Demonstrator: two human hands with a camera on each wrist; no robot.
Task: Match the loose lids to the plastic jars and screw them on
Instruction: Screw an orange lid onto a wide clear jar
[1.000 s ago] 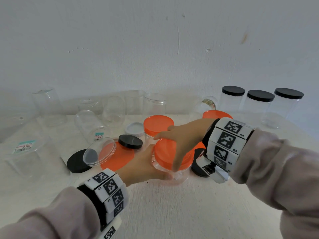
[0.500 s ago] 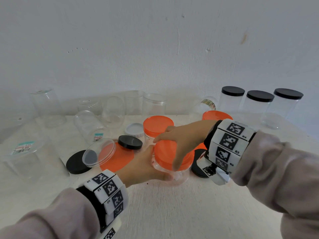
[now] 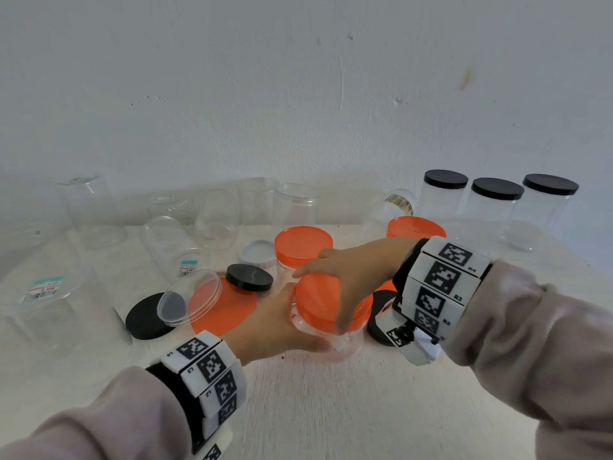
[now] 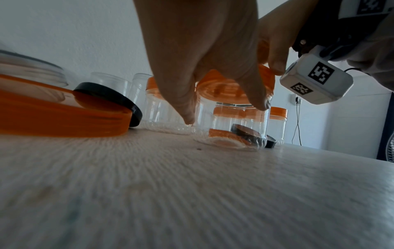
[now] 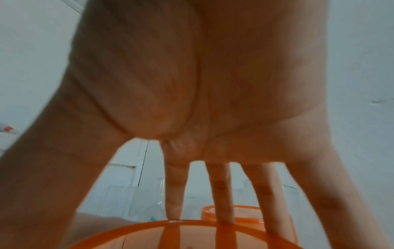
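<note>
**Me:** Fingers of my right hand are spread and hooked down over the rim of the orange lid, gripping it from above. My left hand curls round the clear jar under it; the jar stands on the tabletop right in front of me.

**Partner:** How do you finish that well?

**Me:** I'd judge the lid should sit level before each turn, so the thread doesn't cross. Left hand holds the jar still against the tabletop, right hand does the twisting, and I stop once it goes firm. The plastic wall looks thin, so no squeezing hard.

**Partner:** What's around you, counted?

**Me:** Three tall jars with black lids already on stand at the far right. Two more short jars wear orange lids behind my hands. Loose on the tabletop I count one big flat orange lid, one clear lid leaning on it, a small white lid, and at least three black ones. Uncapped clear jars crowd the left and back; roughly nine, but they overlap and I can't count them exactly.
</note>
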